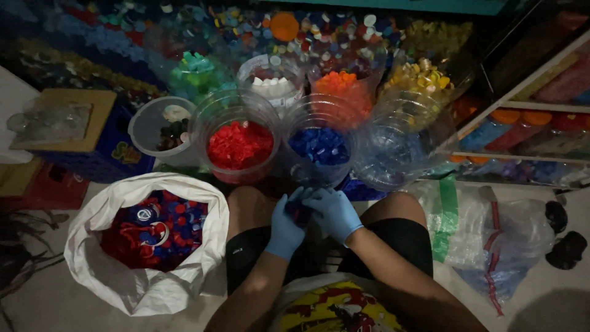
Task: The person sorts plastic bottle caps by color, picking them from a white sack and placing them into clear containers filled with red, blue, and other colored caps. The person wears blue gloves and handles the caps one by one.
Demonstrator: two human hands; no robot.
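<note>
- Both gloved hands meet between the knees: the left hand [286, 229] and right hand [334, 212] close together on a small dark cap [300, 213], fingers curled around it; how firmly it is pinched I cannot tell, since the fingers hide most of it.
- At nine o'clock from the hands sits the white sack [144, 243], its mouth folded open on mixed red and blue caps. Its soft rim could slump and spill caps onto the floor if a forearm brushes it.
- At eleven o'clock stands the clear tub of red caps [239, 145], just beside the left knee. A knee shift could nudge it, I judge, because it stands so close.
- At twelve o'clock stands the clear tub of blue caps [319, 146], touching or nearly touching the red one. A cap tossed from the hands might land in the wrong tub, as the rims lie side by side.
- At one o'clock leans a near-empty clear tub [393, 154], tilted toward the person; being light, it may roll if bumped.
- Behind, tubs of white, orange and yellow caps crowd together; a long reach over the front row could tip one.
- Dim light makes dark colours hard to tell apart, so missorting seems likely.
</note>
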